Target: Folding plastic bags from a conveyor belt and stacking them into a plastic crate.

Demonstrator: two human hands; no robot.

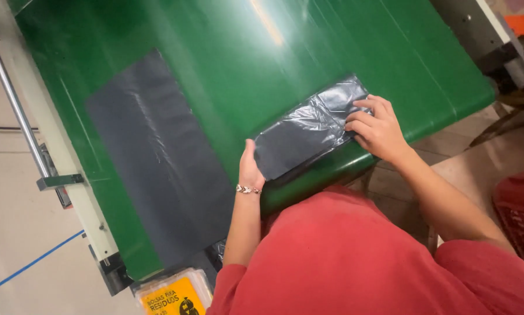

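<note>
— Head view: what are the hands working on?

— A folded black plastic bag (308, 129), a narrow rectangle of thin, glossy film that is wrinkling and catching the light. It is lying at the near edge of a smooth green belt (244, 64), slanting up toward the right.

— And how are the hands sitting on it?

— The right hand (377, 127) is lying flat on the bag's far right end, fingers slightly curled and pressing down on the film. The left hand (250, 165) is standing on edge against the bag's lower left end, fingers straight and together, touching the short side. Neither is pinching anything. A thin beaded bracelet (248, 189) is circling the left wrist.

— What else is lying on the belt?

— A larger dark grey sheet (157, 157) is lying flat to the left, well apart from the folded bag, smoother and duller, with only faint creases. It is reaching to the belt's near edge.

— Anything around the belt?

— A pale machine frame with a metal rod (11, 99) is running along the left side. Below the belt's near corner a clear packet with a yellow label (174, 294) is showing, partly cut off by the picture's edge. At far right a dark red crate (521, 213) is sitting on the tiled floor.

— Is anything blocking the view?

— The person's red shirt (343, 256) is filling the lower middle and covering the belt's near edge beneath the bag.
</note>
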